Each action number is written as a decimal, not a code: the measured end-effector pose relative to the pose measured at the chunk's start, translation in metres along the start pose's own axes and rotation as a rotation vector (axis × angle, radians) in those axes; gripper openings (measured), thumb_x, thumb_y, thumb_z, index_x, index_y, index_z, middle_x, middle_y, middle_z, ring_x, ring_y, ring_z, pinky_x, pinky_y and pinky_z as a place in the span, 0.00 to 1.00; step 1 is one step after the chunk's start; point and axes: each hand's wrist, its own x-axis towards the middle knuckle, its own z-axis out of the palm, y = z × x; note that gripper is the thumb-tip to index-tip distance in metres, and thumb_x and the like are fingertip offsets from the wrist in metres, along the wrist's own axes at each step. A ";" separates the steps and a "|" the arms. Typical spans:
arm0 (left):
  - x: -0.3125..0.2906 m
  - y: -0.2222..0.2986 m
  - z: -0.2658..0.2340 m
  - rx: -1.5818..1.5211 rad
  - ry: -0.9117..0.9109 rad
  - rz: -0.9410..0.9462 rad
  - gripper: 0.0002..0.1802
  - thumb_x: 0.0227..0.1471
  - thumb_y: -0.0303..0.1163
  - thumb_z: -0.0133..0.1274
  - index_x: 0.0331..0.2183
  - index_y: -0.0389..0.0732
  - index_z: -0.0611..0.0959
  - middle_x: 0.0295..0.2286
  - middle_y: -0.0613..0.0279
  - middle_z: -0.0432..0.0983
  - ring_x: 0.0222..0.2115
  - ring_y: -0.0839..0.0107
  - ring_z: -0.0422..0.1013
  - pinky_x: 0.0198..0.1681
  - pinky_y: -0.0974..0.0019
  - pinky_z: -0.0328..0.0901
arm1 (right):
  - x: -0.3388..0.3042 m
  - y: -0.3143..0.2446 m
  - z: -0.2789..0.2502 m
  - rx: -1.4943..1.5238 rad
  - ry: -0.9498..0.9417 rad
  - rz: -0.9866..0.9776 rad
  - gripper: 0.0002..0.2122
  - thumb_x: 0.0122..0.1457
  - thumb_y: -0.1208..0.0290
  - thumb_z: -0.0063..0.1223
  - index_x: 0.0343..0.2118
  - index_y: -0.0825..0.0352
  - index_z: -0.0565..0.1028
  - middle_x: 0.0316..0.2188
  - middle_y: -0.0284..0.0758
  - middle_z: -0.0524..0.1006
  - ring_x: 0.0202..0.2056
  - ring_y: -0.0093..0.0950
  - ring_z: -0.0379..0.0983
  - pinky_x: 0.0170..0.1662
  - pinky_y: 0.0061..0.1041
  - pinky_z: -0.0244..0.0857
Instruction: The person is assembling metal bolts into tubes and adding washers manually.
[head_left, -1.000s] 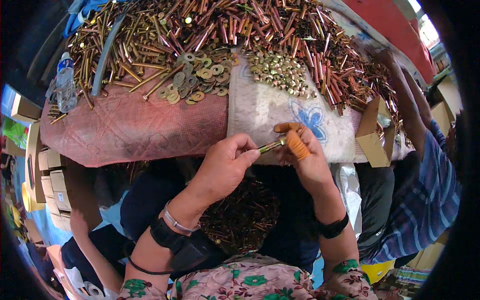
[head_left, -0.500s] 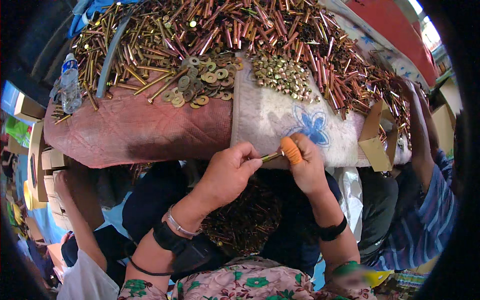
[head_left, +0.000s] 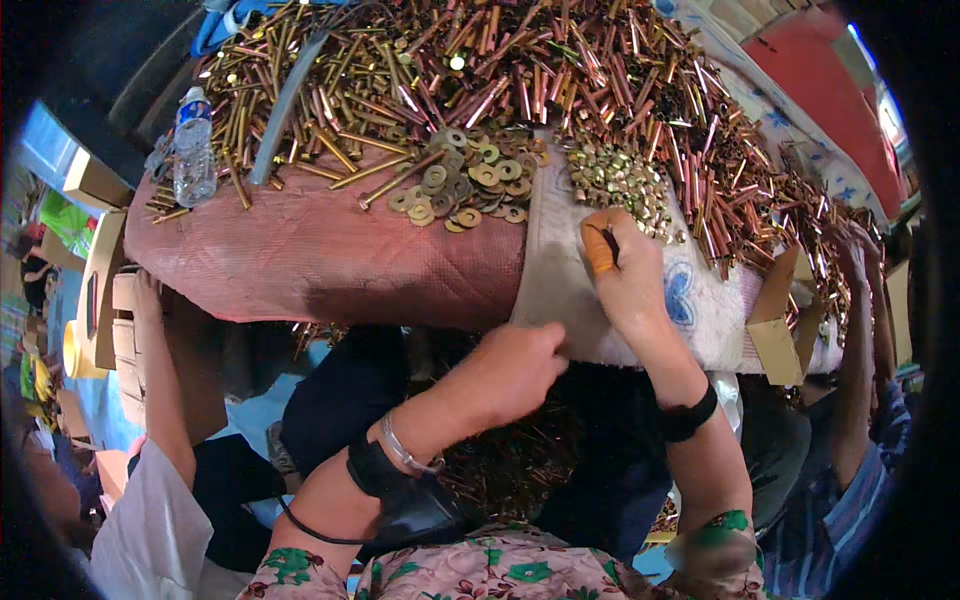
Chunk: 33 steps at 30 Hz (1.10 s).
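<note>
My left hand (head_left: 515,372) is nearest, fingers curled together by the front edge of the white cloth (head_left: 565,300); I cannot tell whether they grip anything; farther out, my right hand (head_left: 632,275), one digit sheathed in an orange cover (head_left: 599,246), is over the cloth, fingers bent, their hold hidden; small gold-coloured nuts (head_left: 612,178) lie heaped just past it; flat washers (head_left: 488,175) sit to their left; metal tubes (head_left: 560,65) pile up behind.

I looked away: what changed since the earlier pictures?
The right hand moved forward, away from the left hand, to the small gold pieces. The rod once held between both hands is now out of sight. The washers and clear bottle stayed put.
</note>
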 end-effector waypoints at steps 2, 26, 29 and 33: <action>0.006 -0.006 -0.018 -0.169 0.215 -0.049 0.10 0.47 0.32 0.47 0.32 0.36 0.74 0.22 0.49 0.73 0.25 0.56 0.72 0.29 0.59 0.65 | 0.013 -0.002 0.011 -0.020 0.036 -0.120 0.04 0.50 0.76 0.50 0.30 0.69 0.70 0.26 0.45 0.73 0.29 0.44 0.71 0.31 0.33 0.64; 0.029 -0.087 -0.098 0.557 0.948 -0.347 0.10 0.41 0.25 0.51 0.31 0.37 0.75 0.32 0.48 0.68 0.35 0.49 0.65 0.37 0.54 0.63 | 0.055 -0.003 0.065 -0.026 0.123 -0.284 0.11 0.49 0.74 0.54 0.36 0.69 0.72 0.33 0.41 0.73 0.31 0.32 0.71 0.35 0.27 0.65; 0.022 -0.089 -0.097 0.553 1.005 -0.234 0.08 0.42 0.25 0.51 0.31 0.38 0.75 0.29 0.49 0.69 0.32 0.50 0.66 0.34 0.56 0.62 | 0.053 -0.011 0.059 0.168 0.072 -0.171 0.10 0.51 0.74 0.54 0.35 0.70 0.70 0.31 0.41 0.74 0.30 0.30 0.71 0.33 0.24 0.65; 0.015 -0.060 -0.096 0.034 0.936 -0.205 0.05 0.46 0.23 0.48 0.30 0.36 0.74 0.24 0.54 0.69 0.29 0.58 0.67 0.32 0.61 0.62 | 0.049 -0.015 0.050 0.433 -0.006 -0.033 0.08 0.52 0.74 0.52 0.35 0.69 0.70 0.27 0.33 0.72 0.26 0.21 0.67 0.28 0.19 0.62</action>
